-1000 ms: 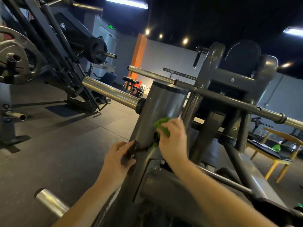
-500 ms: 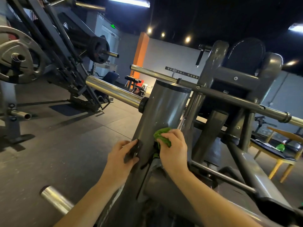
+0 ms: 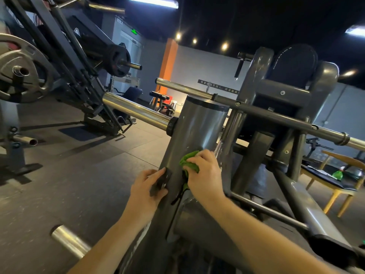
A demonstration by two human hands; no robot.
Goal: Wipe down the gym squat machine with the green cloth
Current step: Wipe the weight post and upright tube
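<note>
A person's right hand presses a bunched green cloth against the thick grey upright tube of a grey steel squat machine in a dimly lit gym. The fingers are curled close together over the fabric, which shows at the fingertips and trails down under the palm. The cloth sits low on the tube's front face, just above the joint where a second grey tube meets it. The left hand rests against the tube's left edge, just beside the right hand, with fingers and thumb clamped round a small dark object — what it is cannot be told. A polished chrome weight sleeve juts leftward from the tube near its top, and a black shoulder pad sits high in the frame behind. To the left stands another machine loaded with a grey weight plate. At right, a green bottle sits on a yellow-legged wooden table — and an orange pillar rises against the far wall.
</note>
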